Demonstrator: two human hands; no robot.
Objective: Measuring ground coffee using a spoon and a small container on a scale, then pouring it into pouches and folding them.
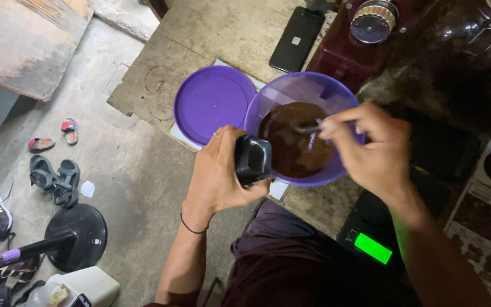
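A purple plastic bowl [308,91] holding dark brown powder [294,142] sits at the edge of a worn wooden table [223,28]. My left hand [220,170] grips a small black container [253,160] right at the bowl's near rim. My right hand [373,148] hovers over the bowl and pinches the handle of a spoon [308,128], whose tip dips into the powder. The bowl's purple lid [211,102] lies flat just left of the bowl.
A black phone [296,38] lies on the table behind the bowl, beside a dark red grinder [359,40]. A black scale with a lit green display [373,248] sits near my right forearm. Sandals [55,179], shoes and a black stand base [78,236] are on the concrete floor at left.
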